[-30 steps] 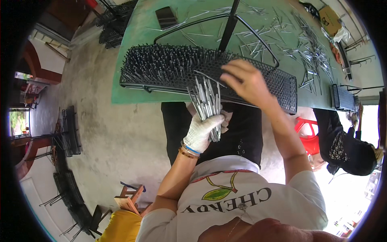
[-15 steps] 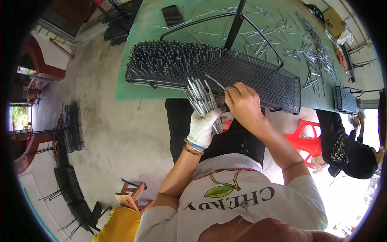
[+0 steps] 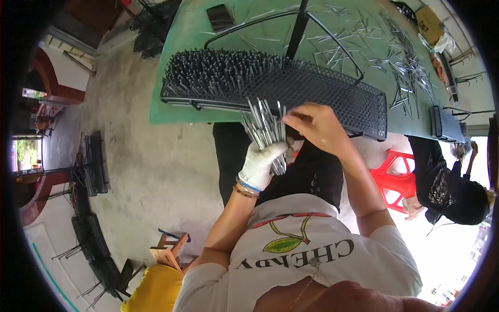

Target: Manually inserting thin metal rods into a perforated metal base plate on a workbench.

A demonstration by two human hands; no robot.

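The gloved left hand (image 3: 260, 158) grasps one bundle of metal rods (image 3: 266, 127), too many to count, their tops fanning out above the thumb. The bare right hand (image 3: 321, 130) has its fingertips just beside the bundle's right edge; whether they pinch a rod, I can't tell. Just beyond both hands lies one long black rack (image 3: 338, 99), with many standing rods (image 3: 218, 73) filling its left part. Farther out, right of the hands, dozens of loose rods (image 3: 410, 73) lie scattered on one green table (image 3: 179, 34).
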